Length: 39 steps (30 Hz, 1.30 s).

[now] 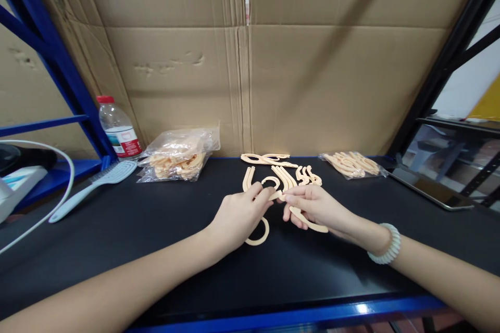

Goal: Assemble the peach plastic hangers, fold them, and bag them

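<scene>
Over the black tabletop (234, 281), my left hand (236, 218) is pinched on a short, pale beige curved piece (275, 195). The fingertips of my right hand (322, 205) meet the other end of that piece. A longer, gently curved beige strip (314, 226) is also in my right hand, sticking out below the fingers. Partly hidden by my left hand, a round, ring-like beige piece (266, 234) lies on the table. Just beyond my hands are several more curved pieces (287, 177), S-shaped pieces (308, 174) and long wavy pieces (269, 160).
Clear bags of beige pieces lie at the back left (179, 158) and back right (351, 164). On the left are a bottle with a red cap (121, 132), a light blue hairbrush (97, 184) and a white cable (70, 177). Cardboard (332, 73) walls the back; a tablet-like slab (433, 192) is at right.
</scene>
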Each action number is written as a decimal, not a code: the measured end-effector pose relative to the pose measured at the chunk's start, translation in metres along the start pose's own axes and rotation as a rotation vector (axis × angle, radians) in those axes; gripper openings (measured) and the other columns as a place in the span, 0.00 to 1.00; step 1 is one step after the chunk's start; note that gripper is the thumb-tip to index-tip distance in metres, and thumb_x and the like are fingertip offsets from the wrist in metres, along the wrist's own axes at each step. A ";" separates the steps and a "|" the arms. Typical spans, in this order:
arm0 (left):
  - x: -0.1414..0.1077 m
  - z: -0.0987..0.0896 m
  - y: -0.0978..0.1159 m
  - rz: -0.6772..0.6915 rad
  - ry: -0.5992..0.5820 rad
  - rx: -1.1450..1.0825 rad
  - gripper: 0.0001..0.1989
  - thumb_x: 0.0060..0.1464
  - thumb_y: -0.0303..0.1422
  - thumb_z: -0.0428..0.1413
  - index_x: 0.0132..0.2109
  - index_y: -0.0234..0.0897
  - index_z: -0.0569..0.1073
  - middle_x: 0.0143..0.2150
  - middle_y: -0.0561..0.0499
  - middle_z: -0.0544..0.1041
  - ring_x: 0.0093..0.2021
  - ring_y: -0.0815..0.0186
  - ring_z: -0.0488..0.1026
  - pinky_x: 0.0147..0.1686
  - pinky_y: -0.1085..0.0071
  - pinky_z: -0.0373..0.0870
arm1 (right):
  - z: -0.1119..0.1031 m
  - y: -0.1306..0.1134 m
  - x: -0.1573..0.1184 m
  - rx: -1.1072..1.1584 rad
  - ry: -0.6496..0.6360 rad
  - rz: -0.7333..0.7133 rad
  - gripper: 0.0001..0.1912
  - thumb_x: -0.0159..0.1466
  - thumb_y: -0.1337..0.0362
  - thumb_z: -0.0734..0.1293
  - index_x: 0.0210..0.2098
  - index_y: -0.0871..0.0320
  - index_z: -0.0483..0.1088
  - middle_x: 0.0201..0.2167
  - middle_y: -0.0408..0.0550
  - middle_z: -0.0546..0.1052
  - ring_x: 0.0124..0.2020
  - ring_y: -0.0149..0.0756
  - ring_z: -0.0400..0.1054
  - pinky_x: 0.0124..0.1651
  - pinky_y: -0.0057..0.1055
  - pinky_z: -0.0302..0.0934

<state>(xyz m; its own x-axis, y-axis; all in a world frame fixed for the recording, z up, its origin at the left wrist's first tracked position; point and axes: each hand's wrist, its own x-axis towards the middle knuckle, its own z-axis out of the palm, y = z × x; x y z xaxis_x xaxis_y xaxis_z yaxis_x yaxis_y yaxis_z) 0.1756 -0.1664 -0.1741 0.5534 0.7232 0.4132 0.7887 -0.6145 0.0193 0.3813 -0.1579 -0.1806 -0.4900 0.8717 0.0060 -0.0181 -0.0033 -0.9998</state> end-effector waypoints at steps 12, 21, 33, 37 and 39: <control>-0.001 -0.013 0.011 0.140 -0.131 0.062 0.10 0.57 0.21 0.42 0.37 0.34 0.67 0.28 0.46 0.72 0.23 0.65 0.70 0.24 0.72 0.69 | 0.016 -0.010 -0.010 -0.218 0.003 0.020 0.19 0.58 0.50 0.66 0.26 0.62 0.69 0.15 0.42 0.72 0.10 0.22 0.58 0.12 0.19 0.53; -0.003 -0.015 0.013 0.116 -0.175 0.117 0.10 0.62 0.27 0.41 0.39 0.35 0.67 0.29 0.44 0.74 0.24 0.60 0.73 0.24 0.70 0.68 | 0.019 -0.005 -0.017 -0.615 0.128 -0.214 0.19 0.65 0.55 0.60 0.21 0.58 0.65 0.12 0.40 0.67 0.11 0.26 0.60 0.16 0.23 0.55; 0.006 -0.009 -0.002 -0.288 -0.028 -0.488 0.16 0.61 0.35 0.43 0.31 0.38 0.71 0.19 0.53 0.69 0.21 0.65 0.69 0.24 0.73 0.59 | -0.006 -0.024 -0.011 -0.892 0.371 -0.703 0.10 0.65 0.62 0.62 0.30 0.57 0.71 0.27 0.46 0.74 0.29 0.33 0.66 0.34 0.31 0.61; 0.013 -0.009 -0.017 -0.518 -0.043 -0.859 0.15 0.58 0.40 0.45 0.29 0.38 0.69 0.13 0.58 0.63 0.14 0.68 0.62 0.18 0.75 0.57 | -0.033 -0.031 -0.005 -0.817 0.503 -0.684 0.10 0.64 0.59 0.63 0.33 0.57 0.72 0.27 0.47 0.75 0.28 0.34 0.69 0.30 0.30 0.63; 0.016 -0.008 -0.024 -0.585 -0.032 -0.971 0.13 0.57 0.39 0.47 0.29 0.37 0.68 0.12 0.58 0.64 0.13 0.70 0.62 0.17 0.76 0.58 | -0.051 -0.033 -0.002 -0.810 0.584 -0.701 0.09 0.63 0.58 0.64 0.35 0.57 0.73 0.31 0.48 0.77 0.30 0.36 0.71 0.33 0.32 0.67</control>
<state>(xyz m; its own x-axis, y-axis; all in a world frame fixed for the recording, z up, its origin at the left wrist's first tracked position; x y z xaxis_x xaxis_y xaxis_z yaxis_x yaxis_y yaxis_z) 0.1638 -0.1423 -0.1608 0.1860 0.9788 0.0856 0.3952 -0.1542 0.9055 0.4273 -0.1346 -0.1490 -0.1229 0.6514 0.7487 0.5297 0.6810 -0.5056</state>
